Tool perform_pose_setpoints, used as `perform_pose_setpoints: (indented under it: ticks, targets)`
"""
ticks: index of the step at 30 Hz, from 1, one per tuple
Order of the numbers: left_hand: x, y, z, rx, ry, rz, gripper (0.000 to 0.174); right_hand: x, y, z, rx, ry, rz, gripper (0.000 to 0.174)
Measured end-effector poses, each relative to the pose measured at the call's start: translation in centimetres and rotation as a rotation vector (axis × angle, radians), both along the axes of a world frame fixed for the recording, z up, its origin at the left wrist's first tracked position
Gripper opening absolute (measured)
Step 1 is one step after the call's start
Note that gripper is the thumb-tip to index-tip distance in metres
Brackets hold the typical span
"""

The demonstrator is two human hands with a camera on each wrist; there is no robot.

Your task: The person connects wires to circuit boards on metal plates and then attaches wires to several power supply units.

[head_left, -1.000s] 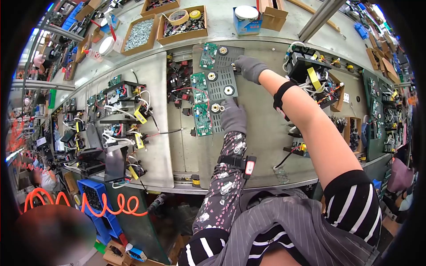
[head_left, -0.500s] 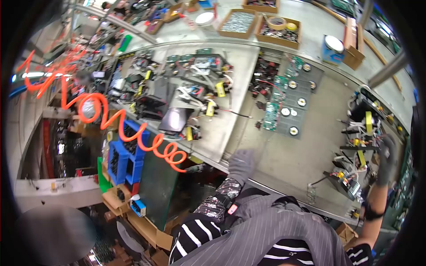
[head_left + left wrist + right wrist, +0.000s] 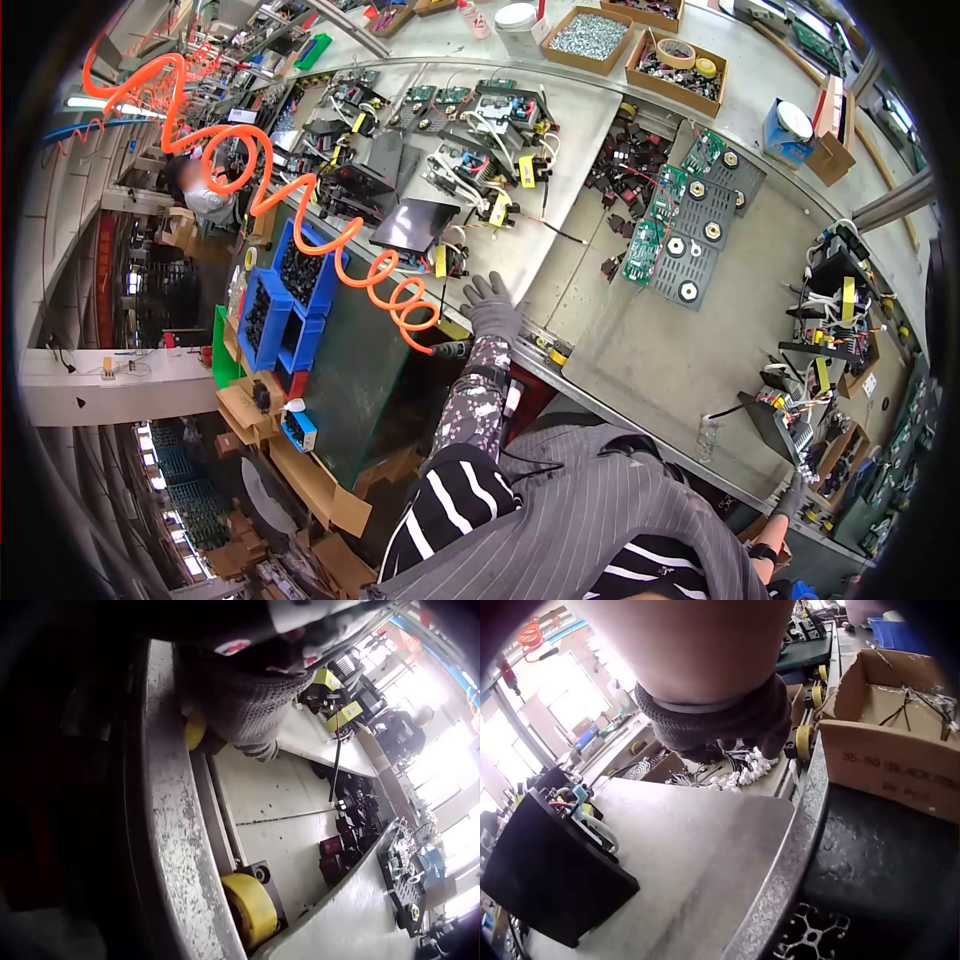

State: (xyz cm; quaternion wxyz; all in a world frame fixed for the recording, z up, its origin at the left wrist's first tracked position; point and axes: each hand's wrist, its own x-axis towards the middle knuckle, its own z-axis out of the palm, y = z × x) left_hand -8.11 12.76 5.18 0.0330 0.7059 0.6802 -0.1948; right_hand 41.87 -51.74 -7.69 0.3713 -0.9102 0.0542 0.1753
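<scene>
In the head view the gloved left hand (image 3: 492,308) lies with spread fingers at the front edge of the pale left plate (image 3: 560,225); its glove (image 3: 259,709) also shows in the left wrist view. Far to the right, the gloved right hand (image 3: 790,497) is low beside the bench's front edge. The right wrist view has that glove (image 3: 712,720) over a bunch of white-tipped wires (image 3: 746,769); whether its fingers grip any is hidden. Green circuit boards (image 3: 645,250) lie next to grey slotted plates (image 3: 685,265) carrying round fittings, away from both hands.
Wired assemblies (image 3: 820,345) stand at the right, others (image 3: 480,165) on the left plate. An orange coiled hose (image 3: 345,235) hangs at the left above blue bins (image 3: 262,325). Yellow rollers (image 3: 251,907) line the metal rail. A cardboard box (image 3: 892,765) sits beside the right hand.
The view has swung left. Both hands have left the circuit boards and slotted plates: the left went to the front edge of the left plate, the right past the right-hand assemblies to the front right.
</scene>
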Motion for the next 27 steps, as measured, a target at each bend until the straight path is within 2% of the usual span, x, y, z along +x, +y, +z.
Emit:
perform_pose_setpoints:
  ticks: [2, 3, 4, 5, 6, 7, 8, 10, 11, 12, 13, 14, 15, 16, 18, 19, 21, 23, 27]
  targets:
    - [-0.6, 1.1, 0.3, -0.009, 0.001, 0.007, 0.087, -0.6, 0.5, 0.2, -0.389, -0.190, 0.503, 0.039]
    - [-1.1, 1.8, 0.2, -0.016, 0.005, 0.020, 0.088, -0.6, 1.0, 0.1, -0.377, -0.109, 0.492, 0.037]
    - [-1.7, 2.4, 0.1, -0.030, 0.008, 0.022, 0.090, 0.0, 1.4, 0.3, -0.384, 0.123, 0.383, 0.039]
    - [-2.7, 3.2, -0.6, -0.014, -0.037, 0.050, 0.091, -1.0, 1.3, -1.2, 0.011, 0.105, 0.160, 0.044]
    - [-4.0, 3.9, -1.0, -0.013, -0.086, 0.047, 0.091, -2.4, 4.0, 1.8, -0.102, 0.174, 0.185, 0.048]
    - [-5.8, 4.8, -2.7, 0.032, -0.092, 0.011, 0.093, -4.3, 6.8, 4.8, -0.165, 0.122, 0.243, 0.048]
    - [-6.8, 6.0, -3.2, 0.049, -0.077, 0.035, 0.095, -5.9, 10.1, 8.0, -0.180, 0.139, 0.207, 0.046]
    - [-5.0, 6.8, 0.3, 0.045, -0.045, 0.173, 0.085, -7.7, 12.5, 10.2, -0.258, 0.087, 0.187, 0.048]
    - [-2.6, 7.0, 3.2, -0.063, -0.059, 0.323, 0.077, -7.5, 11.8, 8.8, -0.292, 0.008, 0.153, 0.054]
    - [-5.8, 9.1, -1.7, 0.124, 0.006, 0.216, 0.072, -7.3, 11.0, 7.3, -0.324, -0.020, 0.195, 0.058]
    - [-4.5, 10.1, 0.3, -0.048, -0.045, 0.289, 0.067, -7.9, 12.5, 9.1, -0.345, -0.010, 0.192, 0.057]
    - [-10.3, 14.2, -6.9, 0.027, -0.334, 0.256, 0.061, -7.8, 12.9, 9.5, -0.426, 0.006, 0.203, 0.056]
    - [-7.1, 10.8, -4.5, 0.313, -0.421, 0.093, 0.054, -8.2, 13.9, 10.9, -0.404, -0.014, 0.193, 0.052]
    - [-4.6, 8.5, -2.4, 0.384, -0.653, -0.019, 0.050, -8.4, 14.3, 11.6, -0.392, -0.015, 0.207, 0.048]
    - [0.1, 2.6, 3.0, 0.346, -0.757, -0.255, 0.045, -8.5, 15.2, 12.5, -0.435, 0.004, 0.198, 0.045]
    - [1.0, 0.4, 3.4, 0.328, -0.753, -0.277, 0.045, -8.5, 14.5, 11.6, -0.412, 0.012, 0.188, 0.045]
    - [2.7, -3.3, 4.0, 0.182, -0.950, -0.635, 0.038, -8.8, 14.9, 11.8, -0.431, -0.012, 0.203, 0.043]
    - [6.6, -7.1, 5.8, 0.111, -1.080, -0.796, 0.031, -9.1, 15.0, 11.8, -0.433, -0.012, 0.207, 0.042]
    - [13.5, -10.6, 7.0, -0.097, -1.192, -0.831, 0.030, -9.4, 15.7, 12.7, -0.391, 0.026, 0.259, 0.042]
